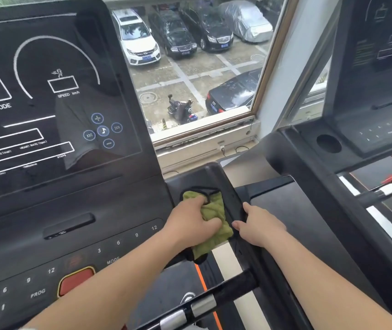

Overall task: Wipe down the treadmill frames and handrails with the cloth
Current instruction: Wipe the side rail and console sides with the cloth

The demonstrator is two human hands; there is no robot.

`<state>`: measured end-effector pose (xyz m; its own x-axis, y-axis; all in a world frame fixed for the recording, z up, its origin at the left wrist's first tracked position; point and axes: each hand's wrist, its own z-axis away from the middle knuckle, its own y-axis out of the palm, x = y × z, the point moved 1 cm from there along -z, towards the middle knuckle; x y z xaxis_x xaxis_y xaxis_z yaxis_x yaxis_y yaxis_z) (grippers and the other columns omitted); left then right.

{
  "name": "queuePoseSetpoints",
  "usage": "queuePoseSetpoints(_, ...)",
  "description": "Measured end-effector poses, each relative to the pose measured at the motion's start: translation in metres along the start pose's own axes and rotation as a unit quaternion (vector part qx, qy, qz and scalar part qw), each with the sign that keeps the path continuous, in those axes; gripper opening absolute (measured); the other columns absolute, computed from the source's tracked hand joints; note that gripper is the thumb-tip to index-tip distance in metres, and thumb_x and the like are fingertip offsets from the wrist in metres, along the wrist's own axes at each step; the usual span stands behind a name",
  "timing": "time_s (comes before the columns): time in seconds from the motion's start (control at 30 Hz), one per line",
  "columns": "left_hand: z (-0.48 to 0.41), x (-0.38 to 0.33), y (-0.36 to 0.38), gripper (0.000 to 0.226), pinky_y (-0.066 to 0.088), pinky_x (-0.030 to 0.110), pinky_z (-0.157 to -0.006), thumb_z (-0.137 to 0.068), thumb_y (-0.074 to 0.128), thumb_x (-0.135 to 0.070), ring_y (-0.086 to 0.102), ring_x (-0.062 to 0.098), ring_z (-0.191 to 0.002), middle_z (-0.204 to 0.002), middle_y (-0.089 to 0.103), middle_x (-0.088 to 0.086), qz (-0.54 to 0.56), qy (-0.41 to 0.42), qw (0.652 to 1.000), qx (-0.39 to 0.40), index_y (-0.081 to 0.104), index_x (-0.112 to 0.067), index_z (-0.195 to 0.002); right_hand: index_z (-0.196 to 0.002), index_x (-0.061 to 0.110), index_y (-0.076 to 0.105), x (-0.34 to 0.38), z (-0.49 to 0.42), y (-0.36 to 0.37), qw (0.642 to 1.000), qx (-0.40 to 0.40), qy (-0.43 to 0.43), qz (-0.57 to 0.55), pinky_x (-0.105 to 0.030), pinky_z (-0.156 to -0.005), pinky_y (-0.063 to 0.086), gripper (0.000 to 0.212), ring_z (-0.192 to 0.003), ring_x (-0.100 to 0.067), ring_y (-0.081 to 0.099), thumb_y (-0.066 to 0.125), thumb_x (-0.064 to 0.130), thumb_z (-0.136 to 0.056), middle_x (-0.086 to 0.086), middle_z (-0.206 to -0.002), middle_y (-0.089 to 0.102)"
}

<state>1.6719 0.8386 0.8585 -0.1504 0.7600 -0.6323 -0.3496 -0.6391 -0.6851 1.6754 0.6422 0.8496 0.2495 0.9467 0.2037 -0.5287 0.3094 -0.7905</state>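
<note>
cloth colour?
Olive green cloth, plain, textured; head view, gripped by the left hand.

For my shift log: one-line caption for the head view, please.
Left hand grips a green cloth in the console's cup holder; right hand holds the side frame.

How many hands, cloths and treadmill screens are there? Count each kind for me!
Hands: 2, the left hand and the right hand
Cloths: 1, the green cloth
Treadmill screens: 2, the near screen and the far screen
Total: 5
</note>
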Motion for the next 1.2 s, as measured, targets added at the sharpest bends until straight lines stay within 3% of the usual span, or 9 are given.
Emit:
queuePoseSetpoints(0.13,-0.023,-0.004,-0.025,0.021,0.049,0.029,-0.08,-0.09,0.062,-0.044,0.06,0.01,-0.097,-0.105,0.06,-0.015,0.101,0.043,0.975,-0.194,0.06,-0.036,-0.109,-0.154,0.03,0.036,-0.005,0.002,-0.001,1.0,-0.016,-0.006,-0.02,-0.045,-0.101,0.051,0.067,-0.135,-0.025,0.052,0.055,0.058,-0.097,0.004,-0.149,0.053)
queuePoseSetpoints(0.23,-0.057,-0.014,-0.009,0.057,0.033,0.039,-0.118,-0.098,0.055,-0.048,0.039,0.023,-0.142,-0.152,0.044,-0.002,-0.044,0.115,0.989,-0.082,0.046,-0.027,-0.151,-0.147,0.027,0.044,-0.006,0.003,0.002,0.999,-0.023,0.008,-0.024,-0.043,-0.097,0.052,0.062,-0.129,-0.025,0.056,0.056,0.06,-0.096,0.003,-0.143,0.058)
queuePoseSetpoints(0.37,-0.084,-0.024,0.029,0.068,-0.002,0.039,-0.128,-0.095,0.049,-0.052,-0.004,0.026,-0.159,-0.172,0.01,0.004,-0.167,0.119,0.977,-0.059,0.035,-0.032,-0.159,-0.14,0.026,0.049,-0.005,0.002,0.006,0.999,-0.022,0.031,-0.02,-0.039,-0.091,0.052,0.057,-0.124,-0.026,0.059,0.056,0.06,-0.095,0.001,-0.137,0.06)
queuePoseSetpoints(0.53,-0.035,-0.01,0.065,0.057,0.018,0.037,-0.128,-0.085,0.052,-0.035,0.027,0.027,-0.154,-0.155,0.047,0.004,-0.066,0.292,0.954,-0.025,0.062,-0.016,-0.138,-0.107,0.026,0.061,-0.009,0.004,0.011,0.999,-0.025,0.044,0.0,-0.033,-0.078,0.052,0.024,-0.1,-0.027,0.067,0.053,0.035,-0.086,0.002,-0.111,0.07)
queuePoseSetpoints(0.67,-0.061,0.014,0.03,0.057,0.016,0.041,-0.129,-0.092,0.064,-0.031,0.028,0.024,-0.154,-0.159,0.042,0.003,-0.173,0.386,0.906,-0.003,0.053,-0.016,-0.146,-0.114,0.027,0.06,-0.01,0.005,0.014,0.998,-0.042,0.046,-0.021,-0.036,-0.078,0.051,0.036,-0.105,-0.027,0.066,0.053,0.056,-0.093,0.002,-0.116,0.069)
queuePoseSetpoints(0.83,-0.117,0.011,-0.002,0.051,0.037,0.045,-0.116,-0.092,0.06,-0.028,0.044,0.032,-0.135,-0.146,0.047,0.007,-0.111,0.137,0.976,-0.128,0.054,-0.014,-0.14,-0.118,0.026,0.057,-0.007,0.004,0.013,0.998,-0.027,0.058,-0.025,-0.035,-0.075,0.043,0.046,-0.111,-0.026,0.063,0.051,0.065,-0.096,0.003,-0.119,0.066)
queuePoseSetpoints(0.97,-0.043,0.009,0.044,0.052,0.039,0.046,-0.116,-0.079,0.068,-0.026,0.048,0.031,-0.128,-0.139,0.055,0.009,-0.099,0.3,0.946,-0.075,0.062,-0.011,-0.129,-0.116,0.027,0.058,-0.009,0.002,0.011,0.998,-0.028,0.051,-0.015,-0.035,-0.078,0.047,0.04,-0.111,-0.027,0.065,0.054,0.06,-0.095,0.002,-0.119,0.068)
queuePoseSetpoints(1.07,-0.06,0.014,0.026,0.057,0.015,0.04,-0.128,-0.088,0.069,-0.032,0.032,0.025,-0.151,-0.154,0.047,0.004,-0.183,0.4,0.898,-0.016,0.056,-0.017,-0.141,-0.124,0.027,0.059,-0.009,0.002,0.01,0.998,-0.026,0.05,-0.021,-0.038,-0.086,0.053,0.046,-0.115,-0.027,0.064,0.055,0.061,-0.094,0.002,-0.125,0.067)
queuePoseSetpoints(1.2,-0.129,0.013,-0.011,0.046,0.031,0.039,-0.117,-0.093,0.063,-0.029,0.043,0.031,-0.138,-0.145,0.049,0.007,-0.157,0.183,0.964,-0.11,0.056,-0.014,-0.136,-0.137,0.025,0.054,-0.007,0.005,0.009,0.998,-0.028,0.057,-0.026,-0.038,-0.089,0.05,0.057,-0.123,-0.025,0.06,0.053,0.065,-0.096,0.004,-0.133,0.064)
